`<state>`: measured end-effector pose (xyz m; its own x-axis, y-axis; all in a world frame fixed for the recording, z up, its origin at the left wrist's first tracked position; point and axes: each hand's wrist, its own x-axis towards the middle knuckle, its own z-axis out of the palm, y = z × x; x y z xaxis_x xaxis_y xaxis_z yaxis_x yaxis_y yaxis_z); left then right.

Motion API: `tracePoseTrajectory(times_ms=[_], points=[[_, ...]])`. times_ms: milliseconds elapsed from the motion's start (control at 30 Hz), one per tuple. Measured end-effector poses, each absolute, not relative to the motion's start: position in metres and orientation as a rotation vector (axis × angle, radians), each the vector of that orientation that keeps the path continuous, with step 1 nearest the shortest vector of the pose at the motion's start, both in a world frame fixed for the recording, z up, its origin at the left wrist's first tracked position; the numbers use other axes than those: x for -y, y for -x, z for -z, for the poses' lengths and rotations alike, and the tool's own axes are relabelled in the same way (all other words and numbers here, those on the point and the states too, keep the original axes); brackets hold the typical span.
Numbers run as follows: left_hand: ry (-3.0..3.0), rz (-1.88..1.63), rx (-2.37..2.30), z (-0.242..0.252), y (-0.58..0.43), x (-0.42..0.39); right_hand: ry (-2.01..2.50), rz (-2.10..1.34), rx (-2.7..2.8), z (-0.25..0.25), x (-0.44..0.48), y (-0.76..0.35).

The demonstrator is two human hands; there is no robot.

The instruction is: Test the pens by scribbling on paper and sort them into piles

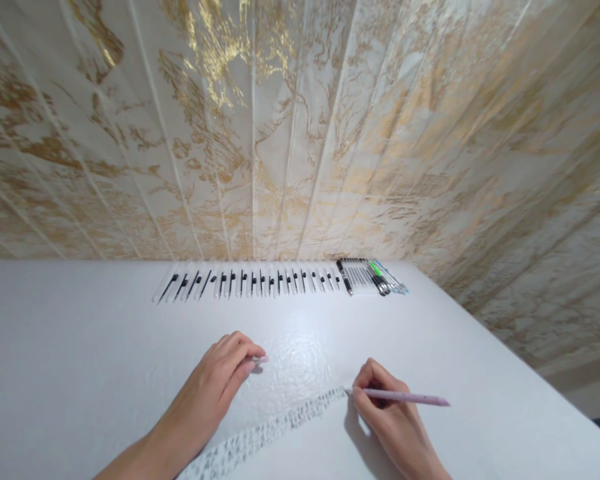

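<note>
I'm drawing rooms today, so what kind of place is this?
Probably an indoor writing spot, maybe at home. There's a white table with a row of pen-like pieces near its far edge, and a right hand holding a pink pen.

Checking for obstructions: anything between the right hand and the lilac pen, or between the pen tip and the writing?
Nothing visible: the right hand grips the lilac pen, its tip at the dark writing's end.

Row of pen parts [243, 283] along back of table [105, 347]; bunched pens [381, 279] right of them. Nearer: left hand [224, 371], right hand [391, 420] with pen [420, 399]; handwriting [275, 427] between.
</note>
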<state>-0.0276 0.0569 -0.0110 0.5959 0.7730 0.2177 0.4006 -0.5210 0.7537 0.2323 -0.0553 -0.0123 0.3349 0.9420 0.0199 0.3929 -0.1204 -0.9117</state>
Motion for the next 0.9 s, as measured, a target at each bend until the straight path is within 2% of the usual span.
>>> tracePoseTrajectory(times_ms=[100, 233, 500, 667, 900], points=[[-2.052, -0.726, -0.924, 0.01, 0.028, -0.057, 1.634, -0.714, 1.115, 0.014, 0.057, -0.235], [-1.63, -0.841, -0.968, 0.002, 0.028, -0.057, 1.513, -0.618, 1.008, 0.009, 0.057, -0.238], [-0.662, -0.999, -0.751, -0.032, 0.016, -0.036, 1.22, -0.682, 1.389, -0.051, 0.045, -0.202], [-0.47, -1.091, -0.73, -0.037, 0.009, -0.019, 1.016, -0.473, 1.65, -0.055, 0.028, -0.166], [-0.386, -1.097, -0.672, -0.032, 0.009, -0.007, 1.025, -0.259, 1.751, -0.047, 0.021, -0.148]])
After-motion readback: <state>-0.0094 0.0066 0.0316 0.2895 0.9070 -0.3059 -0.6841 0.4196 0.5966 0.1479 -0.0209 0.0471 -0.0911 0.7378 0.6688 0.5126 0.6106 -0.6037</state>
